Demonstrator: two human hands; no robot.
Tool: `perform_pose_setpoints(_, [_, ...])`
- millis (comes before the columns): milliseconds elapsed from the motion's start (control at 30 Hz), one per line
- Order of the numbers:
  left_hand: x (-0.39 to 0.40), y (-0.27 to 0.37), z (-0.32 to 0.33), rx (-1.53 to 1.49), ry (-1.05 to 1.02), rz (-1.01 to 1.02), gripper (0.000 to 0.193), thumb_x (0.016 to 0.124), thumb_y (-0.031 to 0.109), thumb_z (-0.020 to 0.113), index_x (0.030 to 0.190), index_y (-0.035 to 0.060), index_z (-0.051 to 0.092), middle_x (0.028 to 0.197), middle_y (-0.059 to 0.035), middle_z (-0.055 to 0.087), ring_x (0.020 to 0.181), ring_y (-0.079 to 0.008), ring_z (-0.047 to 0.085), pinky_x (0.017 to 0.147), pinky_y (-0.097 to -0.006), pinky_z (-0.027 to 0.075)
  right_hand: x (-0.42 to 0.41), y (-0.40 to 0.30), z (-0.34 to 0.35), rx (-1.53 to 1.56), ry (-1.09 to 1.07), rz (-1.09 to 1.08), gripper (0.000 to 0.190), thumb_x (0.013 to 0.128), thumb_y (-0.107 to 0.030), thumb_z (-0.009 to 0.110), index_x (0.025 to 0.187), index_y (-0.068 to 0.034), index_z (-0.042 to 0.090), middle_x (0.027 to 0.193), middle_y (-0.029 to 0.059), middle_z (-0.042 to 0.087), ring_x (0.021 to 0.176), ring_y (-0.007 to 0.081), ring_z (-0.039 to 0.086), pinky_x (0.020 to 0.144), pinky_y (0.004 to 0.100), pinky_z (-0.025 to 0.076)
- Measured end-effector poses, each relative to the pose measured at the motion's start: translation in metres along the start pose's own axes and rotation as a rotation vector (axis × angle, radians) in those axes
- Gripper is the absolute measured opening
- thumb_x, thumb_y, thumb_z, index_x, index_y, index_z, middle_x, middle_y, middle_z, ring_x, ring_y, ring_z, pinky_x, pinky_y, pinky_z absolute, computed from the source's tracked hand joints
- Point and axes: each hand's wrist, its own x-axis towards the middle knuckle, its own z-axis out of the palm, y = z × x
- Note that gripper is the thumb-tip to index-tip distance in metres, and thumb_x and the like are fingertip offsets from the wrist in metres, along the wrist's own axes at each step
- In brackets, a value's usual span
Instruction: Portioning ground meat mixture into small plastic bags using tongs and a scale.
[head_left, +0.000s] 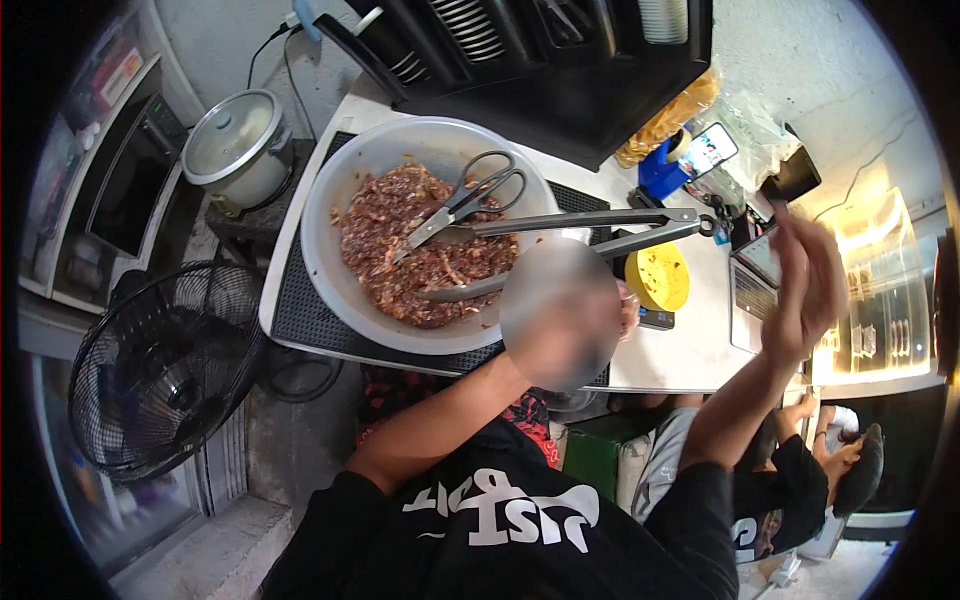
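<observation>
A large whitish plastic basin (439, 341) holds ground or chopped raw meat (390, 225). Scissors (457, 206) with grey handles lie on the meat, blades slanting down into it. Metal tongs (585, 221) rest with both tips in the basin, their hinged end out over the right rim. My left hand (566, 315) is at the basin's right rim by the lower tong arm; a blurred patch covers it, with clear plastic beside its fingers. My right hand (806, 281) is raised over the right part of the table, motion-blurred, with nothing visible in it. A yellow bowl (658, 277) sits on a dark scale (658, 320) between my hands.
Behind the basin stands a black organizer (510, 97) with lids and cups. A phone (709, 150), tape, plastic bags and a laptop (754, 300) lie rightward. A lit display case (874, 292) and a person in a cap (859, 469) are far right. A rice cooker (240, 150) and fan (169, 375) stand left.
</observation>
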Motion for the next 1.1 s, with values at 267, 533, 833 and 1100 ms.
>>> perform_pose_setpoints(267, [-0.045,0.011,-0.006,0.043,-0.008,-0.189,0.054,0.078,0.029,0.082,0.116,-0.0034,0.062,0.113,-0.0193,0.064,0.101,-0.0282,0.066,0.091,-0.0415,0.055,-0.182,-0.032,0.053,0.846,-0.257,1.026,0.028,0.097,-0.022,0.059,0.105,0.004,0.065,0.089,0.0052,0.065,0.074,0.0111,0.058,0.069,0.0254,0.047])
perform_pose_setpoints(533, [-0.05,0.014,-0.012,0.115,0.031,-0.293,0.049,0.074,0.022,0.085,0.11,-0.0035,0.064,0.106,-0.0176,0.068,0.093,-0.0267,0.07,0.085,-0.0401,0.057,-0.183,0.005,0.063,1.182,-0.447,1.002,0.014,0.095,-0.009,0.063,0.1,0.003,0.063,0.096,0.006,0.063,0.079,0.0085,0.059,0.073,0.0233,0.048])
perform_pose_setpoints(833, [-0.048,0.016,-0.006,0.176,0.206,-0.204,0.034,0.076,0.011,0.082,0.104,-0.0005,0.065,0.095,-0.0097,0.07,0.086,-0.0169,0.069,0.08,-0.0314,0.056,-0.185,0.015,0.076,1.39,-0.538,1.127,0.015,0.096,-0.016,0.062,0.095,-0.001,0.059,0.08,0.0019,0.063,0.07,0.0072,0.056,0.065,0.0217,0.045])
perform_pose_setpoints(1100, [-0.039,0.015,0.005,0.386,0.368,-0.219,0.029,0.076,0.002,0.075,0.102,-0.001,0.063,0.098,-0.0142,0.068,0.09,-0.0203,0.068,0.084,-0.0335,0.055,-0.17,0.027,0.05,1.518,-0.226,0.949,0.025,0.091,-0.024,0.064,0.086,-0.003,0.052,0.075,0.0061,0.051,0.073,0.0135,0.049,0.065,0.0274,0.039])
